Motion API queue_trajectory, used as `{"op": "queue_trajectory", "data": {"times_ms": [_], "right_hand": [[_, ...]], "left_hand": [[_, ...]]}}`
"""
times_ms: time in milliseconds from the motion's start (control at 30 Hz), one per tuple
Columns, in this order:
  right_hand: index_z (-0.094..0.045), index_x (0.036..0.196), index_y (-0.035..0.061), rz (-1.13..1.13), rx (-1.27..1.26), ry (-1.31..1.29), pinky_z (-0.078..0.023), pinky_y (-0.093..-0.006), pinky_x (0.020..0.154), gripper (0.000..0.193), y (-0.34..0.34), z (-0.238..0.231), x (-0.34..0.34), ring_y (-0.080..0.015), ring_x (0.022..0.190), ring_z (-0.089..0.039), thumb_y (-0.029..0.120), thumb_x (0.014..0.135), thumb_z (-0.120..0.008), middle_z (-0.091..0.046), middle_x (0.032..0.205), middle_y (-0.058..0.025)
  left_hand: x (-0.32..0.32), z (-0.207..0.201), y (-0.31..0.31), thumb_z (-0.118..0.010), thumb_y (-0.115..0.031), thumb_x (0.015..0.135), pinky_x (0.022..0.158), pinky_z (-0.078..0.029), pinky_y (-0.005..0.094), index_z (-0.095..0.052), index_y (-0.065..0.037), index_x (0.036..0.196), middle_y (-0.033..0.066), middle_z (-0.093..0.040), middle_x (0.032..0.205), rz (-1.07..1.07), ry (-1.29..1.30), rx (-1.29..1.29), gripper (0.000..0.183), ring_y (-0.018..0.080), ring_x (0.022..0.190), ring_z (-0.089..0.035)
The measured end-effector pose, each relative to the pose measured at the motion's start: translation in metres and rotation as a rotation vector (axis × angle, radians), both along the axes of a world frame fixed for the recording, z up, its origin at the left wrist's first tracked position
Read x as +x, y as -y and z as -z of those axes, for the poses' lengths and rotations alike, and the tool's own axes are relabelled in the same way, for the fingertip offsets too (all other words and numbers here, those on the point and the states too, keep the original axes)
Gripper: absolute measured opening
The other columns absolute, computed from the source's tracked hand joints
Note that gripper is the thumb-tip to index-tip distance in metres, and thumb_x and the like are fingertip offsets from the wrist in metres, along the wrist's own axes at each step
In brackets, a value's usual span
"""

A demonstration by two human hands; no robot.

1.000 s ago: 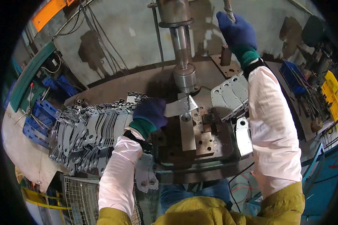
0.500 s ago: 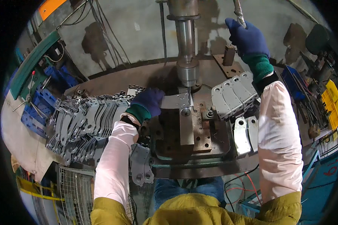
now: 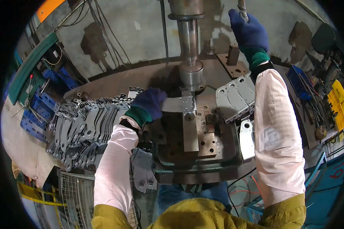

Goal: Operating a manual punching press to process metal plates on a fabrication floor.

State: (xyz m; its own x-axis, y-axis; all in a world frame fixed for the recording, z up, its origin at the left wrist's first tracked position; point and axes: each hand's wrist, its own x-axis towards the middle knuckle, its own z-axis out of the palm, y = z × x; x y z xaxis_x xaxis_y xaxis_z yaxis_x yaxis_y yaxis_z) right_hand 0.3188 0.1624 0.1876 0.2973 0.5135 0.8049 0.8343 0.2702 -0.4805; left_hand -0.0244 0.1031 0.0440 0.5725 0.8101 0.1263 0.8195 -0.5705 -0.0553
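Observation:
In my blue-gloved left hand (image 3: 147, 104) is the left end of a flat grey metal bracket (image 3: 176, 104), the fingers closed on it. The bracket's right end lies on a steel fixture block (image 3: 190, 133), directly beneath the drill press spindle (image 3: 191, 72). Whether the tool tip touches the bracket is hard to see. High on the right, my gloved right hand (image 3: 249, 32) wraps round a metal lever handle (image 3: 242, 8). Left of my left hand stand many similar brackets (image 3: 88, 122) in packed rows.
More brackets (image 3: 237, 97) stand in a row right of the fixture, with another bracket (image 3: 247, 139) nearer me. A few brackets (image 3: 143, 168) overhang the front edge. A steel post on a plate (image 3: 233, 57) stands behind. Yellow bins (image 3: 339, 105) sit far right, a wire basket (image 3: 78, 198) lower left.
My right hand has shifted slightly left with the lever still gripped, and the right forearm has swung left over the near brackets. My left hand and the bracket stay at the fixture.

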Motion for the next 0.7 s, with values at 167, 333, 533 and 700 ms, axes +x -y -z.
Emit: {"op": "queue_trajectory", "data": {"times_ms": [167, 333, 533, 700], "right_hand": [[-0.07, 0.103, 0.011, 0.209, 0.288, 0.573, -0.053, -0.0506, 0.08, 0.053, -0.014, 0.007, 0.012, -0.0444, 0.09, -0.065, 0.061, 0.091, -0.057, -0.07, 0.09, -0.0194], [-0.068, 0.099, 0.0122, 0.267, 0.381, 0.663, -0.054, -0.0486, 0.061, 0.021, -0.025, 0.007, 0.006, -0.0393, 0.074, -0.068, 0.031, 0.097, -0.059, -0.068, 0.082, -0.0187], [-0.067, 0.093, 0.0092, 0.199, 0.317, 0.434, -0.052, -0.049, 0.06, 0.025, -0.031, 0.005, 0.012, -0.0417, 0.074, -0.067, 0.033, 0.096, -0.06, -0.067, 0.078, -0.0197], [-0.067, 0.084, 0.0059, -0.077, 0.207, -0.113, -0.051, -0.0524, 0.065, 0.04, -0.018, 0.001, -0.019, -0.0455, 0.081, -0.066, 0.044, 0.094, -0.061, -0.067, 0.078, -0.0229]], "left_hand": [[-0.003, 0.013, -0.008, -0.076, -0.019, 0.064, 0.085, -0.054, 0.0479, -0.063, -0.012, 0.098, 0.0145, -0.063, 0.103, 0.023, 0.037, -0.001, 0.037, 0.0375, 0.101, -0.063], [-0.011, 0.013, -0.006, -0.077, -0.018, 0.061, 0.082, -0.056, 0.0474, -0.065, -0.012, 0.094, 0.0136, -0.065, 0.098, -0.015, 0.076, 0.011, 0.036, 0.038, 0.095, -0.065], [0.003, 0.018, -0.014, -0.076, -0.018, 0.061, 0.082, -0.056, 0.0469, -0.065, -0.012, 0.093, 0.0134, -0.066, 0.097, 0.032, 0.058, 0.025, 0.035, 0.0376, 0.093, -0.066], [-0.012, 0.019, -0.008, -0.076, -0.018, 0.062, 0.082, -0.056, 0.0455, -0.063, -0.012, 0.095, 0.013, -0.064, 0.098, -0.011, 0.042, 0.069, 0.036, 0.0363, 0.094, -0.065]]}}
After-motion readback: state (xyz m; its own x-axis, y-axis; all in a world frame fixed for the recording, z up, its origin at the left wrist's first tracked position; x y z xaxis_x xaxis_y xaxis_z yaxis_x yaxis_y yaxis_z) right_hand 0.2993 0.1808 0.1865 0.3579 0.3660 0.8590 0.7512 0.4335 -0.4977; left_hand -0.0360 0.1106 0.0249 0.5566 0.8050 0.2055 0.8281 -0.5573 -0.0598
